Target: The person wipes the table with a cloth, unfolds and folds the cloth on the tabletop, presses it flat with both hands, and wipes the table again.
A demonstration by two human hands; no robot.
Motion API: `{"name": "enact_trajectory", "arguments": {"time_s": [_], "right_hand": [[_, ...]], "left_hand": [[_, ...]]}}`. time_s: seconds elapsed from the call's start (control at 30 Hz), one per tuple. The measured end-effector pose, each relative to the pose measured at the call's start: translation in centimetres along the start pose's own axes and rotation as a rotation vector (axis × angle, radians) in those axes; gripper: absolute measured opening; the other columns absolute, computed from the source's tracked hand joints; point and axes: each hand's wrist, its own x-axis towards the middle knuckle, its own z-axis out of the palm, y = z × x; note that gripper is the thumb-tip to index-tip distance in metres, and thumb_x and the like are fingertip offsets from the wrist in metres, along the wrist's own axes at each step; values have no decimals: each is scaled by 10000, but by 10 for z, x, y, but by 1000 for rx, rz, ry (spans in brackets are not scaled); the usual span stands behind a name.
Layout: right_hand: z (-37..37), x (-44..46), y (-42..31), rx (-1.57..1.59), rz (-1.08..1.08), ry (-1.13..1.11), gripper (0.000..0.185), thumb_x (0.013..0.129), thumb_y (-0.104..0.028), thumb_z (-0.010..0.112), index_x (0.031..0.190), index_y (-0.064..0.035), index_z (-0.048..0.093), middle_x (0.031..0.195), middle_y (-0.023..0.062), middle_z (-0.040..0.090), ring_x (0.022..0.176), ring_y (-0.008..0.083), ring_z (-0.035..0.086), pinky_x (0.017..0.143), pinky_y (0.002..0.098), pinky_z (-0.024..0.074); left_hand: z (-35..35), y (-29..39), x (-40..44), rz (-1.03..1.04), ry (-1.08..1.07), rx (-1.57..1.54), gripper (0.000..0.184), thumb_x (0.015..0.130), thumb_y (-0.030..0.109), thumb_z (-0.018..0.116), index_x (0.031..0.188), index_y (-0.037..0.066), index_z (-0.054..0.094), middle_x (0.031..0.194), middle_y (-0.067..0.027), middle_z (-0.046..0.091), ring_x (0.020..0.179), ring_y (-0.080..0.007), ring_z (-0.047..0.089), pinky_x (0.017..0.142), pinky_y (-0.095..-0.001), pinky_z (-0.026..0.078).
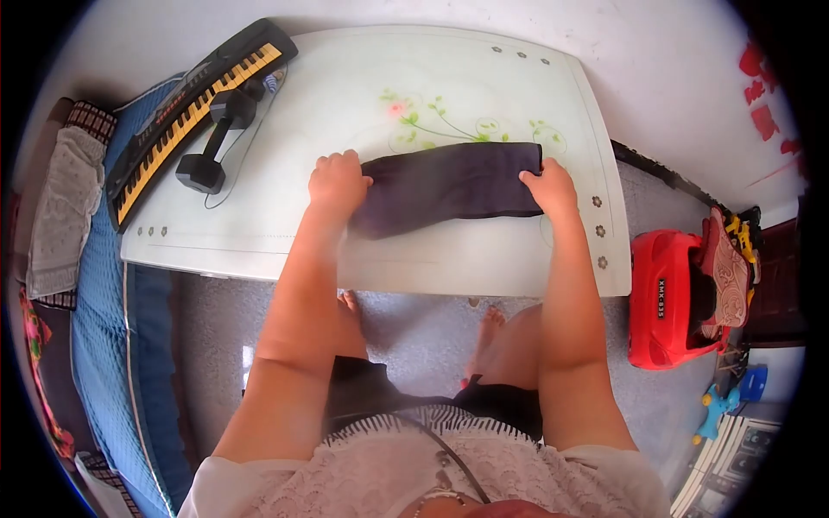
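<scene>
A dark cloth [449, 186], long and flat like a folded strip, lies across the white tabletop [337, 78] near its front edge. My left hand [339, 181] is closed on the cloth's left end, at the upper corner. At the opposite end, my right hand [550, 186] grips the right edge between thumb and fingers. The cloth's lower left corner hangs loose from my left hand and rests on the table. Green leaves and a pink flower are printed on the tabletop just beyond the cloth.
On the table's left side are a keyboard [203, 112] and a black dumbbell [218, 138] with a thin cable. A blue-covered bed [104, 302] stands at the left. Right of the table is a red toy car [661, 298], with a blue toy [715, 414] on the floor.
</scene>
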Motion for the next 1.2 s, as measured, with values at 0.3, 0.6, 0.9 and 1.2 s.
{"name": "enact_trajectory", "arguments": {"time_s": [0.3,0.6,0.9,1.2], "right_hand": [[-45,-10,-19,982,60,324,389,1004,-229,742,1281,37,682,1127,77,723,1004,149,649,895,304,509],[-7,-71,-93,597,-516,-239,301,1012,-299,726,1225,-92,769,985,80,774,846,187,707,890,359,561],[70,-78,-91,-312,-800,241,552,1022,-512,652,1511,-256,616,1549,165,574,1512,431,416,1252,629,261],[75,-90,-93,-364,-697,42,741,990,-675,584,1614,-287,494,1743,75,350,1631,348,237,1242,760,134]], "left_hand": [[-25,18,2,-126,-368,-1001,310,974,271,752,1173,39,703,1040,-86,723,931,-186,661,805,-331,542],[-3,48,-6,-52,-65,-857,377,1032,305,666,1261,7,656,1076,-146,746,975,-281,711,863,-399,561],[-2,53,-14,135,205,-566,249,1059,211,595,1214,103,757,1175,-154,766,1042,-350,729,915,-422,568],[1,50,-9,197,291,-585,250,1059,214,614,1211,95,773,1142,-148,783,1004,-335,751,881,-404,581]]}}
